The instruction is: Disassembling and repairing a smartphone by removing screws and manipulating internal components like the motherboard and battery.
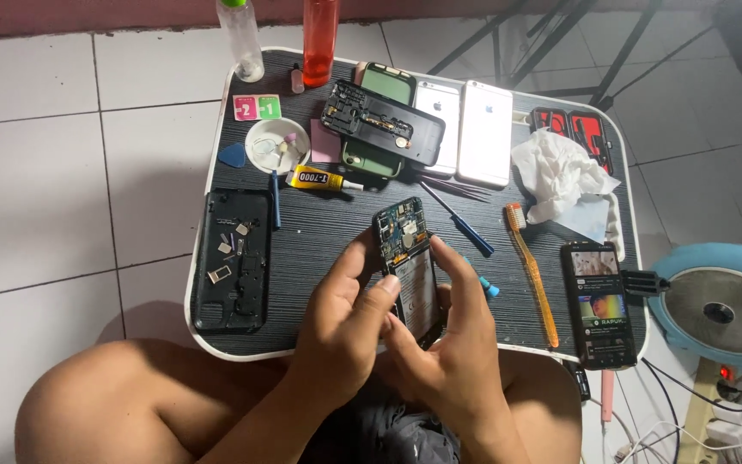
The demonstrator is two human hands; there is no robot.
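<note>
An opened phone (405,249) with its circuit board and battery showing stands tilted above the small dark tray table (328,228). My left hand (341,326) grips its left edge, thumb on the battery. My right hand (453,344) holds its right edge, index finger up along the side. Both hands hover over the table's near edge, above my crossed legs.
On the table lie a black phone frame (234,258) with small parts, a glue tube (319,180), a white dish (276,144), stacked phones (384,120), two white phones (484,133), a blue screwdriver (461,223), an orange toothbrush (532,271), crumpled tissue (556,172), a lit phone (599,301). A fan (719,305) stands right.
</note>
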